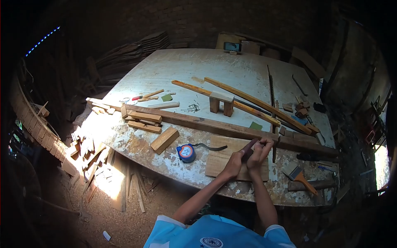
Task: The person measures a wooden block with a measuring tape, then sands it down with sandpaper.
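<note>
My left hand and my right hand are close together over a flat, light wooden board near the front edge of the table. Between them they grip a dark reddish-brown piece, narrow at its visible end; I cannot tell what it is, as the fingers cover most of it. The right fingers are curled over it and the left thumb lies along its side. Left of the board lies a blue tape measure with a dark strap. A long wooden beam runs just behind the board.
A wooden block and several short sticks lie on the left. Behind the beam are a small wooden stand, long yellowish strips and green squares. A paintbrush lies at right. Wood scraps pile beside the table.
</note>
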The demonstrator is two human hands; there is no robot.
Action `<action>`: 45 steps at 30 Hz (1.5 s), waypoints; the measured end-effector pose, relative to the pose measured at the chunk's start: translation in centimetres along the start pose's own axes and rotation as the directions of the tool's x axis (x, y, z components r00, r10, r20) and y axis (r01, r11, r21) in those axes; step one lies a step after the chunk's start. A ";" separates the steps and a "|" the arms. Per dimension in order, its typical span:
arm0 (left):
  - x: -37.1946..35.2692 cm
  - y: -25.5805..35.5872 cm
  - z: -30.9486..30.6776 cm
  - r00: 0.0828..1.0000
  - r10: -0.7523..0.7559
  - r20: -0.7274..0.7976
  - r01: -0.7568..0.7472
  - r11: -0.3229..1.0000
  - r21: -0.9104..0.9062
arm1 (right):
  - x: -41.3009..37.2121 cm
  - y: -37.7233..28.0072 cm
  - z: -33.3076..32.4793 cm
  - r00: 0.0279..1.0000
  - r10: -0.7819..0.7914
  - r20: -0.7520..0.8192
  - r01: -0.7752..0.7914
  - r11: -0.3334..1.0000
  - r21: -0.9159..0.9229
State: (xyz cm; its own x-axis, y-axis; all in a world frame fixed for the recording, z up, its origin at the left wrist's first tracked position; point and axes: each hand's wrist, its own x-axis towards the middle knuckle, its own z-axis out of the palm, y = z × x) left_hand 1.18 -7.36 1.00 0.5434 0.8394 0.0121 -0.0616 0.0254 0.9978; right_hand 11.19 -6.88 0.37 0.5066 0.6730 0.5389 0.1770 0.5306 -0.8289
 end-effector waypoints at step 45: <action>-1.1 2.3 2.5 0.899 0.433 -0.071 -0.435 0.900 -0.009 | -0.6 0.6 -0.4 0.978 -0.193 0.084 0.191 0.981 0.037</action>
State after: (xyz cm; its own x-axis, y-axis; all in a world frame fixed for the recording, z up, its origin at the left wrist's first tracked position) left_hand 2.49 -9.58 3.42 0.4019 0.8039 0.4384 -0.2996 -0.3370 0.8926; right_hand 11.33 -7.17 -0.45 0.3905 0.5984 0.6996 0.2393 0.6678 -0.7048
